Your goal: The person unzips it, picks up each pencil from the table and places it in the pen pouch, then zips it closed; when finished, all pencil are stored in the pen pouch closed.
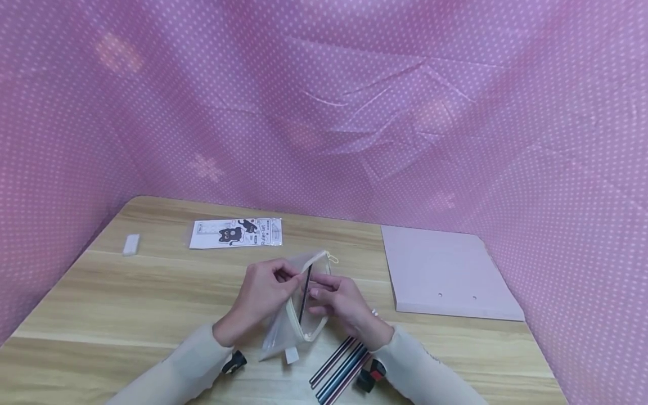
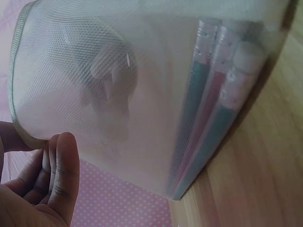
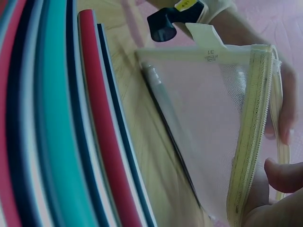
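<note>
A translucent mesh zip pouch (image 1: 283, 332) stands tilted on the table with its zipped mouth spread apart. My left hand (image 1: 265, 289) pinches the far-left rim of that mouth between thumb and fingers. At the opposite side, my right hand (image 1: 341, 304) has its loosely bent fingers in the opening, and I see nothing held in them. Through the mesh, several pencils (image 2: 203, 104) with white eraser ends lie along the pouch's bottom. More striped pencils (image 1: 341, 371), dark, red and teal, lie on the table below my right wrist.
A packaged ruler set (image 1: 235, 233) with a black cat print lies behind the pouch. To the far left is a small white block (image 1: 130, 244). A pale flat board (image 1: 450, 273) with two holes occupies the right side. Pink dotted cloth (image 1: 354, 112) hangs around the table.
</note>
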`<state>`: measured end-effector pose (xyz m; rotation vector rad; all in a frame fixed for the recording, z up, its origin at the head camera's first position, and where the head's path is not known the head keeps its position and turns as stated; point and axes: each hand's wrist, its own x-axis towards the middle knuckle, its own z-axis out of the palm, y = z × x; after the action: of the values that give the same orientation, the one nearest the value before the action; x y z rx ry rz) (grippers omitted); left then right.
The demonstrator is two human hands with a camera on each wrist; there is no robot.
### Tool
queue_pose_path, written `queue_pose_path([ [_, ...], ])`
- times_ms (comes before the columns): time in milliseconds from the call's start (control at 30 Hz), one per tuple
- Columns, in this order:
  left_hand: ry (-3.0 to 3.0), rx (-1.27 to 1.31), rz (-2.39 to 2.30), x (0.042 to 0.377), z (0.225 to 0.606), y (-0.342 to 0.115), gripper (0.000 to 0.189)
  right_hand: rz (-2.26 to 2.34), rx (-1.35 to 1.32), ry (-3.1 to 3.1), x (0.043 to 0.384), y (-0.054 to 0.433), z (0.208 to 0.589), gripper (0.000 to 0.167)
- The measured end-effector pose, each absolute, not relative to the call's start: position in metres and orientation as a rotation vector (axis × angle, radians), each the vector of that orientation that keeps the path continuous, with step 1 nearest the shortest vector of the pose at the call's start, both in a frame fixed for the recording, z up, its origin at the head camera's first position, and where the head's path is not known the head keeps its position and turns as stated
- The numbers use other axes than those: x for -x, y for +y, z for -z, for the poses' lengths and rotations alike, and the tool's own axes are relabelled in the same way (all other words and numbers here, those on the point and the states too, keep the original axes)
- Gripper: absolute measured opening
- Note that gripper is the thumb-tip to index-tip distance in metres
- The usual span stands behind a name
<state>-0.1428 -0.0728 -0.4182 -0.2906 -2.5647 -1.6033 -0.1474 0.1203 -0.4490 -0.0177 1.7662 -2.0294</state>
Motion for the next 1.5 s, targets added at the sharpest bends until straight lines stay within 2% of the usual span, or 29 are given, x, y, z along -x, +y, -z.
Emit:
queue_pose_path([
  [967, -2.594, 0.241, 1.545, 0.146, 0.418, -0.076, 0.007, 2.074, 0.086, 1.665, 0.148, 0.133, 0.442, 0.051],
  [1267, -2.585, 0.246, 1.541, 0.147, 0.419, -0.076, 0.006, 2.049, 0.218, 1.748, 0.144, 0.155, 0.437, 0.05],
  [1500, -2.589, 0.228, 1.549, 0.147, 0.418, -0.076, 0.007, 2.091, 0.218, 1.779, 0.145, 0.177, 0.433, 0.05],
])
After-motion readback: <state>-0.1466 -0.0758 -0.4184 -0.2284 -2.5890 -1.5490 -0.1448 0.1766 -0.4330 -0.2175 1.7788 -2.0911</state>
